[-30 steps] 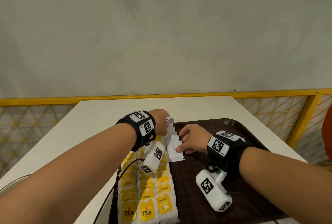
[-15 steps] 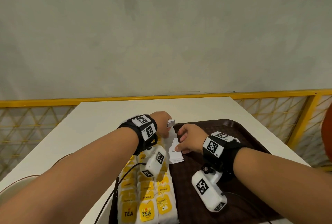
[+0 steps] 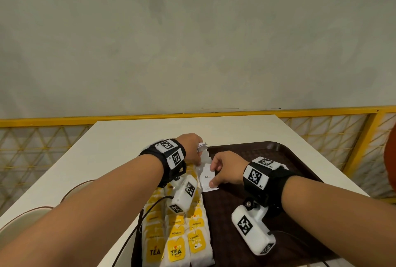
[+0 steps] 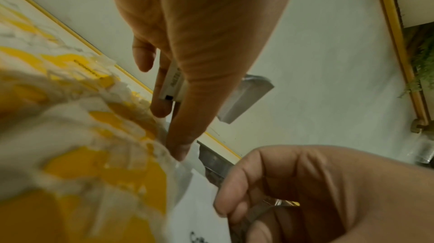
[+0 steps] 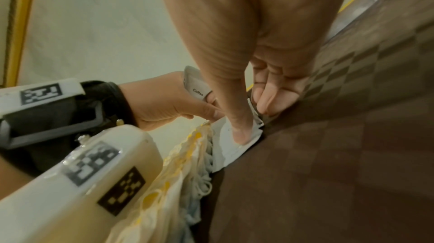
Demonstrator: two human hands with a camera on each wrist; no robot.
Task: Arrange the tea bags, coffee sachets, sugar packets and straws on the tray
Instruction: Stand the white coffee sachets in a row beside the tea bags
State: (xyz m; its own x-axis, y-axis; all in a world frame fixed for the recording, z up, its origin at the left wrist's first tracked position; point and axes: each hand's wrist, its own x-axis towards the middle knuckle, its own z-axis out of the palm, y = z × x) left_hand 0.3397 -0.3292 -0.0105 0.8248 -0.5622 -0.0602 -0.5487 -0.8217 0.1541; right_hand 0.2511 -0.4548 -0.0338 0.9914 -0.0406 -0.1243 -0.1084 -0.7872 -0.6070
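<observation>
On the brown tray (image 3: 278, 151), three columns of yellow-tagged tea bags (image 3: 175, 236) fill the left side. Just right of them lies a row of white coffee sachets (image 3: 207, 177) — overlapping, as far as the head view shows. The right hand (image 3: 227, 170) has its thumb pressed on the nearest sachet, the other fingers curled onto the row beyond. The left hand (image 3: 191, 148) grips more sachets (image 5: 196, 87) — bent in its curled fingers — at the row's far end, its thumb reaching down beside the tea bags.
</observation>
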